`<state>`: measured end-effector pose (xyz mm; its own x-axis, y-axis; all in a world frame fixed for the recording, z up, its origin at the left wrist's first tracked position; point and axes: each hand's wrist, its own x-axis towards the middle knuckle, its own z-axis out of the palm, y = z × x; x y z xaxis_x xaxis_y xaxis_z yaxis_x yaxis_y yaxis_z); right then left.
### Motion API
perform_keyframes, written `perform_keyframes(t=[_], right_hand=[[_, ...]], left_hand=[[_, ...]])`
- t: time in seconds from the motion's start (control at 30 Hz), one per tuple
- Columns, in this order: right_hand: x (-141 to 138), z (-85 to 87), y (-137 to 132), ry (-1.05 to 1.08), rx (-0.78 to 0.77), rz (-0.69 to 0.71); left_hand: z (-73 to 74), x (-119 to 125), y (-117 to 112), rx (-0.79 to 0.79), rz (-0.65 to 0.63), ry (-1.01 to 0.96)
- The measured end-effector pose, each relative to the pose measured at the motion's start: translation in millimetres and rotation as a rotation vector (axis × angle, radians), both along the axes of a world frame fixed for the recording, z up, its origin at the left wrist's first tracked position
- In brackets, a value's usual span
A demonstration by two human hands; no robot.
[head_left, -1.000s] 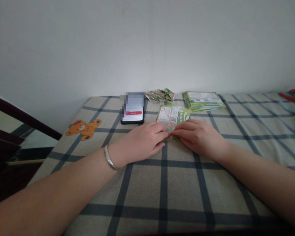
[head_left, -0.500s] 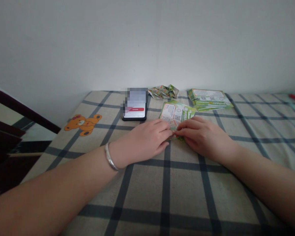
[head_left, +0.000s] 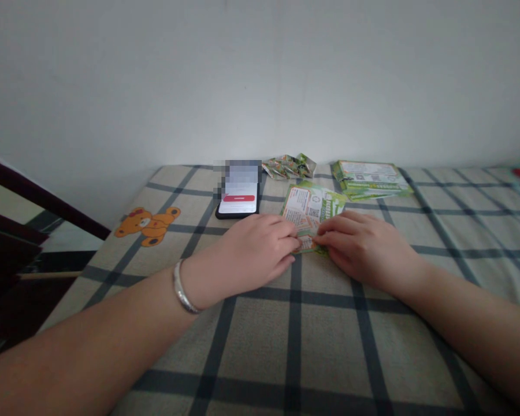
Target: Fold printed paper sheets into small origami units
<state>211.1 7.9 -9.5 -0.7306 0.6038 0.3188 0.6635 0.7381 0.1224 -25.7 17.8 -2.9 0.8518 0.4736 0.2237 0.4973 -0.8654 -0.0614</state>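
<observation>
A green and white printed paper leaflet [head_left: 312,207] lies flat on the checked cloth. My left hand [head_left: 251,251], with a silver bangle on its wrist, rests at the leaflet's near edge with its fingertips pressed onto the paper. My right hand [head_left: 364,245] comes in from the right, fingers together, pinching the same near edge. The two sets of fingertips almost meet, and the near part of the leaflet is hidden beneath them.
A black phone [head_left: 238,196] with a lit screen lies behind my left hand. Folded paper pieces [head_left: 289,166] and a stack of similar leaflets [head_left: 370,178] sit by the wall. An orange bear [head_left: 148,222] is printed on the cloth. The bed's left edge drops to a dark frame.
Both hands stay on the leaflet's near edge. The fingertips have shifted slightly, and the view has tilted a little.
</observation>
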Motion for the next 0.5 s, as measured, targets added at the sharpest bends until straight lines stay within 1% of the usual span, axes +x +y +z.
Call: perform_keyframes(t=[0.13,0.27,0.5], right_hand=[[4,0.8,-2,0.01,-0.012,-0.023],[9,3.0,-4,0.01,-0.021,-0.045],[14,5.9,-7,-0.024,-0.008,-0.12]], left_hand=[[4.9,1,-2,-0.008,0.003,-0.005],[9.3,3,-5,0.011,0.045,0.01],[11.2,5,-8,0.012,0.076,0.013]])
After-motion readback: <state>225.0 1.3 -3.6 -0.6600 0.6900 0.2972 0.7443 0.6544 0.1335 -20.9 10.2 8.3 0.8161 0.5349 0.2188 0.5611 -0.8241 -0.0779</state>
